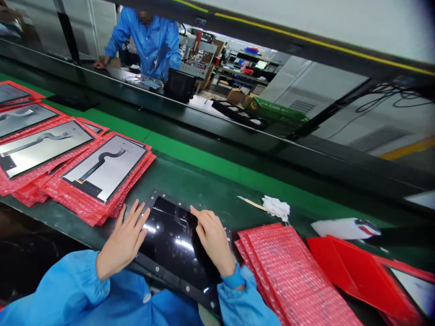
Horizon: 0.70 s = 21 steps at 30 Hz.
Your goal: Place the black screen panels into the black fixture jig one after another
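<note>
A glossy black display panel (pixel 170 235) lies flat before me inside a dark frame dotted with small round silver spots. My left hand (pixel 126 237) rests with fingers spread at the panel's left end. My right hand (pixel 213 237) is over the panel's right part, index finger stretched to its far edge; the other fingers bend loosely and partly hide one another. Neither hand visibly grips anything. Left of the frame, a silver-backed display panel (pixel 124 165) with a dark ribbon cable (pixel 102 158) tops a stack of red bubble bags (pixel 84 203).
More silver-backed panels (pixel 47 140) on red bags fill the far left. To the right are red bubble sleeves (pixel 292 271), a pointed tool (pixel 251 203), a crumpled white wipe (pixel 277 207) and a white bottle (pixel 343 227). A co-worker in blue (pixel 149 45) stands across the line.
</note>
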Tool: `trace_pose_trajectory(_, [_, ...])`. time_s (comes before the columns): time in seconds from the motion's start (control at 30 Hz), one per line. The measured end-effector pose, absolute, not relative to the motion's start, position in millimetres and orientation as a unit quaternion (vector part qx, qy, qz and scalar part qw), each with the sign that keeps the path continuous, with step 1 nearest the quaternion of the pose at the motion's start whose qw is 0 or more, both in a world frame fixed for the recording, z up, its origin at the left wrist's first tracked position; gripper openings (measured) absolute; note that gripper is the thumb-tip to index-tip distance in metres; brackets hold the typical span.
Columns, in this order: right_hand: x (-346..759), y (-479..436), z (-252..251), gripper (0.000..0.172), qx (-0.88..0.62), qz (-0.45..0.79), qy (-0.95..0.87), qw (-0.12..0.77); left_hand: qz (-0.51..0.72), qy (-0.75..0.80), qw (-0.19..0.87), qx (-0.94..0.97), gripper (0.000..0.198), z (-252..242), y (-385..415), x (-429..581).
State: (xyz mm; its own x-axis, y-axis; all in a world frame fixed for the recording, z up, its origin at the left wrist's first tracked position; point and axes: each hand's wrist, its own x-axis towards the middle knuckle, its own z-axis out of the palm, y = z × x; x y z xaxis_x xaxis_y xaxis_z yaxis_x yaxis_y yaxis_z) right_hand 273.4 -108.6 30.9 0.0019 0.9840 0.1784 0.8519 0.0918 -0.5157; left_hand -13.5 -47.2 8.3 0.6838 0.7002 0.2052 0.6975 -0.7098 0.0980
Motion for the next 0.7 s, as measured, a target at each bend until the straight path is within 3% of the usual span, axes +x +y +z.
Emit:
trace_pose_trajectory(0.13, [292, -97, 32, 0.044, -0.627, 0.296, -0.623, 0.361, 0.122, 0.399, 0.005, 0.909, 0.056, 6, -49, -13])
trace_pose_trajectory(0.23, [299, -91, 49, 0.047, -0.595, 0.393, -0.598, 0.366, 0.138, 0.383, 0.060, 0.911, 0.057, 2, -43, -14])
trace_pose_trajectory(0.4, [298, -91, 91, 0.041, -0.614, 0.400, -0.601, 0.319, 0.262, 0.323, 0.285, 0.864, 0.041, 0, -44, -16])
trace_pose_trajectory(0.5, [304, -94, 110, 0.040, -0.618, 0.409, -0.593, 0.315, 0.272, 0.374, 0.495, 0.736, 0.054, 8, -55, -4])
trace_pose_trajectory(0.6, [322, -99, 120, 0.041, -0.632, 0.321, -0.614, 0.348, 0.325, 0.374, 0.687, 0.532, 0.068, 33, -58, 27])
trace_pose_trajectory(0.7, [347, -100, 122, 0.044, -0.644, 0.102, -0.644, 0.400, 0.414, 0.246, 0.737, 0.473, 0.045, 72, -34, 72])
